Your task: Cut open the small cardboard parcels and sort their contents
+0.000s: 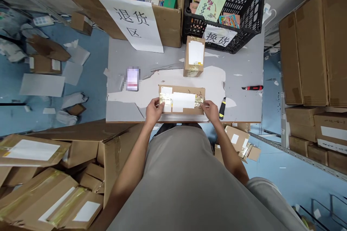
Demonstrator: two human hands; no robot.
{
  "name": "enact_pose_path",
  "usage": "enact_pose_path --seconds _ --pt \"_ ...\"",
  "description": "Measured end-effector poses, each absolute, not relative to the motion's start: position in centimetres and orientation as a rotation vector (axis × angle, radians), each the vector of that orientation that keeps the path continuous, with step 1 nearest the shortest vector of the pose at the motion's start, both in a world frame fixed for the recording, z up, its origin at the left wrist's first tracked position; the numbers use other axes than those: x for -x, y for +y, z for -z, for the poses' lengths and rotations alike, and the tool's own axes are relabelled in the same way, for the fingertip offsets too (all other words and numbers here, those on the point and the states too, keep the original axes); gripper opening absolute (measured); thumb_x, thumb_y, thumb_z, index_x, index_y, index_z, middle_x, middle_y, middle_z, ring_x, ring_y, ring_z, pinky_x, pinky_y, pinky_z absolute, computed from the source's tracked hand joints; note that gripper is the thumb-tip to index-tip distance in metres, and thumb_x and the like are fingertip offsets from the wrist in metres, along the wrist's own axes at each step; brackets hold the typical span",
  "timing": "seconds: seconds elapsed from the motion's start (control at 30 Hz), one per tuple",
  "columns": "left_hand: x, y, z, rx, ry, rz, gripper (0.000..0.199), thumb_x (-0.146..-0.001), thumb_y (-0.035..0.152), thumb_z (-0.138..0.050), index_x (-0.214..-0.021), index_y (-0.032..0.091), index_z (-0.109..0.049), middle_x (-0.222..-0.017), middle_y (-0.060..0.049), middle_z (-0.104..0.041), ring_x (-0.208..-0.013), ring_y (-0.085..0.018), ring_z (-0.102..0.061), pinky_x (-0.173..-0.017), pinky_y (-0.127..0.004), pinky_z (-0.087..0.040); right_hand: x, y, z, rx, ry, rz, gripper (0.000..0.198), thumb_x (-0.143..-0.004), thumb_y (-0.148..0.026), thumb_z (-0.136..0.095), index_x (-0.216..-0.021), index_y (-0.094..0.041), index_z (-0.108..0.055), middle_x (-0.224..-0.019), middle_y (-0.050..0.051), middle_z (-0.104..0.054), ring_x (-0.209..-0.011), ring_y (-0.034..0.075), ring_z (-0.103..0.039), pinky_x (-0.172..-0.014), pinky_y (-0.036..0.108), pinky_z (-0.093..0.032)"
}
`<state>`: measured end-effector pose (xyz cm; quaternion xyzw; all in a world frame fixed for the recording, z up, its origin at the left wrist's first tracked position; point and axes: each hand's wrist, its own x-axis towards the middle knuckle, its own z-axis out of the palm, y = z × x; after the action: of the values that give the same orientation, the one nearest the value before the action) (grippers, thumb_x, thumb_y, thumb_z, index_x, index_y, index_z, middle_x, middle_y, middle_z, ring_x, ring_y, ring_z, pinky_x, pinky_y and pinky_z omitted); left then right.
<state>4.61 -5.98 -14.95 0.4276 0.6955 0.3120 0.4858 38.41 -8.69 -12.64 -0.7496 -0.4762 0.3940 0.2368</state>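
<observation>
A flat cardboard box with white labels and shiny tape at both ends lies near the table's front edge. My left hand grips its left end, thumb on top. At the right end my right hand holds it the same way, fingers closed on the edge. Just right of that hand lies a black and yellow utility knife. Behind the held box stands a smaller taped carton with a white label on top.
A big cardboard box and a black plastic crate, both holding small packages, line the table's back. A red and black utility knife lies right, a blurred phone-like item left. Cartons fill the lower left; stacked boxes stand right.
</observation>
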Motion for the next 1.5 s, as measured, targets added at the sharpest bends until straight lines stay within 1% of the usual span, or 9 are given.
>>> enact_pose_path --seconds 0.2,0.4,0.53,0.7,0.87,0.93,1.1,1.33,1.5 --pt "-3.8 -8.1 14.7 -1.106 1.635 -0.752 0.048 -0.086 0.046 -0.082 -0.125 0.018 -0.074 -0.136 -0.016 -0.082 -0.124 -0.032 -0.079 -0.116 -0.048 -0.062 -39.5 -11.6 13.0 1.949 -1.312 -0.978 0.048 -0.101 -0.065 -0.068 -0.114 -0.02 -0.079 -0.128 0.017 -0.082 -0.116 0.031 -0.079 -0.108 0.052 -0.067" --pt "-3.0 -10.7 16.7 -1.107 1.744 -0.479 0.04 -0.073 0.052 -0.087 -0.099 0.023 -0.076 -0.108 -0.01 -0.086 -0.114 -0.035 -0.08 -0.106 -0.045 -0.061 -39.4 -15.3 15.0 2.171 -1.205 -1.15 0.029 -0.088 -0.046 -0.075 -0.104 -0.022 -0.073 -0.115 0.015 -0.086 -0.106 0.035 -0.083 -0.099 0.053 -0.067" --pt "-3.1 -11.7 17.4 -1.142 1.815 -0.385 0.036 -0.072 0.051 -0.086 -0.096 0.026 -0.076 -0.101 -0.007 -0.087 -0.108 -0.034 -0.08 -0.101 -0.043 -0.06 -38.5 -16.4 15.6 2.251 -1.222 -1.162 0.023 -0.084 -0.041 -0.076 -0.101 -0.026 -0.07 -0.114 0.014 -0.087 -0.104 0.037 -0.084 -0.095 0.053 -0.067" --pt "-3.2 -11.2 16.7 -1.103 1.777 -0.462 0.034 -0.073 0.044 -0.083 -0.1 0.024 -0.08 -0.113 -0.01 -0.088 -0.112 -0.036 -0.081 -0.106 -0.046 -0.061 -38.4 -16.1 15.3 2.231 -1.203 -1.117 0.02 -0.085 -0.039 -0.074 -0.098 -0.027 -0.067 -0.111 0.014 -0.087 -0.105 0.035 -0.084 -0.096 0.051 -0.068" --pt "-3.2 -9.9 14.9 -1.064 1.603 -0.675 0.052 -0.078 0.058 -0.088 -0.113 0.02 -0.084 -0.136 -0.015 -0.084 -0.123 -0.035 -0.08 -0.12 -0.051 -0.059 -39.4 -14.7 13.8 2.097 -1.196 -1.055 0.033 -0.093 -0.055 -0.07 -0.105 -0.024 -0.069 -0.116 0.016 -0.085 -0.11 0.032 -0.083 -0.1 0.049 -0.069" --pt "-3.5 -9.2 14.5 -1.029 1.581 -0.686 0.06 -0.077 0.064 -0.09 -0.114 0.018 -0.085 -0.129 -0.017 -0.086 -0.12 -0.036 -0.081 -0.117 -0.051 -0.062 -39.8 -13.9 13.2 2.07 -1.21 -1.048 0.041 -0.096 -0.063 -0.068 -0.107 -0.023 -0.07 -0.116 0.017 -0.085 -0.109 0.032 -0.082 -0.099 0.049 -0.069" --pt "-4.0 -6.5 14.7 -0.957 1.653 -0.645 0.061 -0.071 0.071 -0.094 -0.096 0.016 -0.088 -0.105 -0.017 -0.089 -0.104 -0.036 -0.083 -0.099 -0.046 -0.066 -40.5 -10.8 12.6 2.169 -1.256 -1.018 0.044 -0.095 -0.069 -0.068 -0.091 -0.025 -0.069 -0.098 0.013 -0.085 -0.094 0.032 -0.08 -0.094 0.046 -0.064" --pt "-4.6 1.6 15.6 -0.973 1.699 -0.685 0.048 -0.072 0.061 -0.096 -0.081 0.015 -0.085 -0.083 -0.011 -0.084 -0.08 -0.025 -0.075 -0.081 -0.034 -0.059 -42.0 -2.7 12.5 2.159 -1.262 -0.991 0.044 -0.091 -0.066 -0.073 -0.079 -0.024 -0.07 -0.093 0.009 -0.083 -0.092 0.027 -0.074 -0.088 0.037 -0.056" --pt "-5.5 6.5 15.5 -0.929 1.717 -0.7 0.043 -0.072 0.051 -0.098 -0.07 0.013 -0.078 -0.067 -0.006 -0.071 -0.066 -0.017 -0.063 -0.068 -0.029 -0.053 -42.5 3.0 12.1 2.243 -1.246 -1.084 0.048 -0.088 -0.064 -0.081 -0.068 -0.024 -0.062 -0.069 0.001 -0.069 -0.074 0.02 -0.063 -0.072 0.031 -0.047"
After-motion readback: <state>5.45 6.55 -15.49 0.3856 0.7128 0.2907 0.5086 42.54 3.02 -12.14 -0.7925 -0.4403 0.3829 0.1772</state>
